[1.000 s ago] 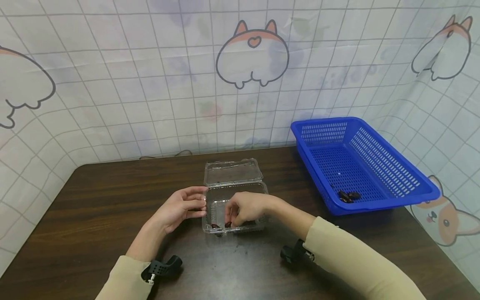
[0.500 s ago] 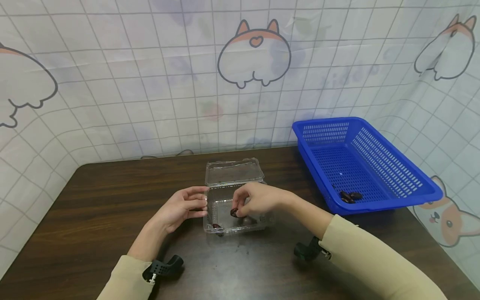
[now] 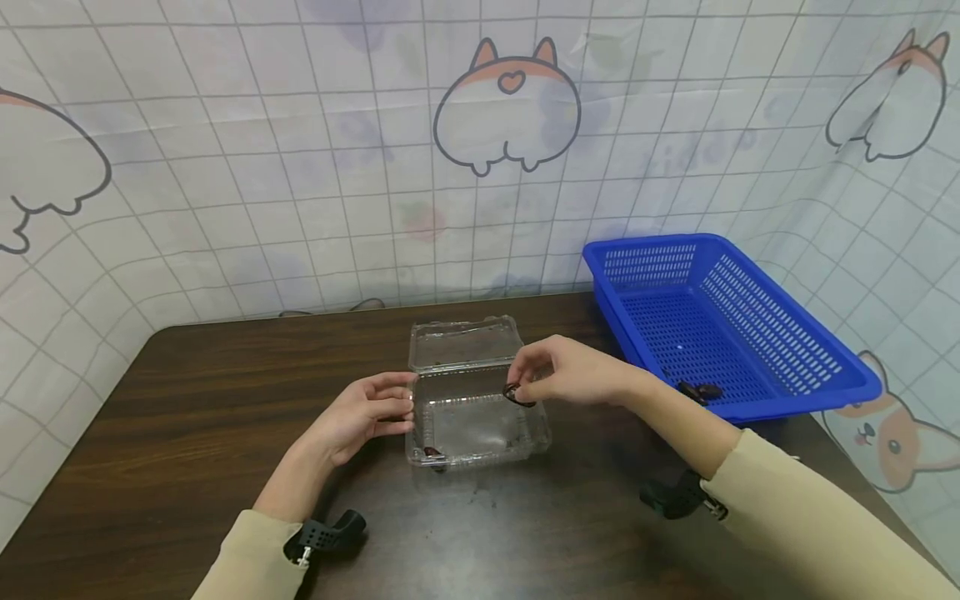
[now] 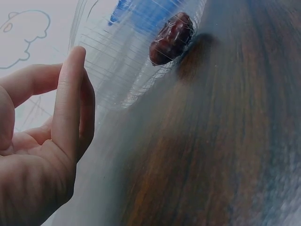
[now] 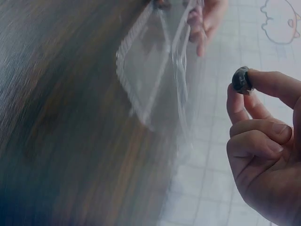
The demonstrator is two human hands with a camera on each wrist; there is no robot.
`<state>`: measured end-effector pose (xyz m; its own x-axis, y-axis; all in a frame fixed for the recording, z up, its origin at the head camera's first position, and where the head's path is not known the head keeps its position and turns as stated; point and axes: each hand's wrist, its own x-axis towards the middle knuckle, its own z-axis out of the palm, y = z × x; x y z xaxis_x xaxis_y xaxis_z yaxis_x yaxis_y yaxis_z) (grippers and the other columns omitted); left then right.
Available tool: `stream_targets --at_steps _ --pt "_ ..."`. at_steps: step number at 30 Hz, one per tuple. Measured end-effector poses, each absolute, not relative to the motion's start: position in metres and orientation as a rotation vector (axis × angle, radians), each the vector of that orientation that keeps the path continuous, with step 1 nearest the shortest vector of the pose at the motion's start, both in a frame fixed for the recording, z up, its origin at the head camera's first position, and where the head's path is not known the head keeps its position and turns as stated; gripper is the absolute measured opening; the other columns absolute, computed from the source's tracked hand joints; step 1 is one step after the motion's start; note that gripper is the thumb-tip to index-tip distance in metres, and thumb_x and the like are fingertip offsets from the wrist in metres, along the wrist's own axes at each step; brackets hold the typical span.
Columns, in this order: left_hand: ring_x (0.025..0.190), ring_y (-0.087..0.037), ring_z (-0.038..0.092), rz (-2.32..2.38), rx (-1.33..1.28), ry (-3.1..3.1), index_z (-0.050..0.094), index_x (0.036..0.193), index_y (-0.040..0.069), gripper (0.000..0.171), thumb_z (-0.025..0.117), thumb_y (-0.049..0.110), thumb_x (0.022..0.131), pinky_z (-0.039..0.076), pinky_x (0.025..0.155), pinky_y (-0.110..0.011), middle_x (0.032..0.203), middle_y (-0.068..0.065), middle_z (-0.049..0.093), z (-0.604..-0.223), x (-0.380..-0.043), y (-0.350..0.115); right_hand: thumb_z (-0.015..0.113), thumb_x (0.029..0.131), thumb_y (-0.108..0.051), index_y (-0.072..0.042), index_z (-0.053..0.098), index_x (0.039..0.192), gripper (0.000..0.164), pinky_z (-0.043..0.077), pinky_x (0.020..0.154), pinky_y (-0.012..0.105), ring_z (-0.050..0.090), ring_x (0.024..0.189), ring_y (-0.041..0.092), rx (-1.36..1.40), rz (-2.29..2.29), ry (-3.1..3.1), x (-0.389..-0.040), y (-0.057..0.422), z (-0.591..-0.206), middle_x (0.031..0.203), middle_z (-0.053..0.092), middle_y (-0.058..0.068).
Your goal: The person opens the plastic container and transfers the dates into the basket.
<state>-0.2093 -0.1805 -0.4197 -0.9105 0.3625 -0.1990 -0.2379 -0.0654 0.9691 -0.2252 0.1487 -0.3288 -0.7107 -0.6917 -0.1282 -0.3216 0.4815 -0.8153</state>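
Observation:
My right hand (image 3: 573,372) pinches a dark wrinkled date (image 5: 241,81) between thumb and fingertips, above the right side of a clear plastic clamshell box (image 3: 480,459). The box lies on the table with its lid (image 3: 467,343) folded back. Inside, at the front left corner, lies another reddish-brown date (image 4: 171,38), seen through the clear wall in the left wrist view. My left hand (image 3: 371,421) rests its fingertips against the box's left side, the fingers fairly straight.
A blue slotted basket (image 3: 787,410) stands at the right of the brown wooden table (image 3: 225,400), with several dates (image 3: 699,392) in its near left corner. A white grid-patterned sheet (image 3: 337,167) hangs behind the table.
My right hand has lifted a date from the front of the box and carried it up and to the right. The left hand stays at the box's left side.

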Motion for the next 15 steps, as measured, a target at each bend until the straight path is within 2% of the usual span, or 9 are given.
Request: stream_targets --at_steps 9,12,15 --pt "0.084 -0.022 0.063 2.027 0.14 1.807 0.043 0.139 0.0 0.052 0.064 0.002 0.091 0.056 0.084 -0.04 0.102 -0.01 0.053 -0.418 -0.208 -0.18 0.07 0.089 -0.027 -0.016 0.067 0.105 0.02 0.051 0.074 0.042 0.058 0.092 0.025 -0.699 -1.182 2.382 -0.225 0.185 -0.319 0.099 0.065 0.006" --pt "0.084 -0.023 0.064 2.03 0.134 1.808 0.044 0.138 0.0 0.051 0.064 0.002 0.091 0.057 0.084 -0.04 0.101 -0.01 0.053 -0.418 -0.208 -0.18 0.07 0.089 -0.032 -0.017 0.065 0.107 0.024 0.048 0.061 0.034 0.054 0.074 0.021 -0.631 -1.183 2.406 -0.222 0.196 -0.315 0.101 0.064 0.005" --pt "0.084 -0.023 0.064 2.027 0.142 1.811 0.043 0.138 -0.001 0.052 0.064 0.002 0.091 0.057 0.084 -0.04 0.101 -0.009 0.053 -0.418 -0.208 -0.18 0.069 0.089 -0.035 -0.018 0.064 0.11 0.027 0.037 0.047 0.026 0.039 0.056 0.015 -0.565 -1.197 2.415 -0.22 0.208 -0.309 0.102 0.063 0.006"
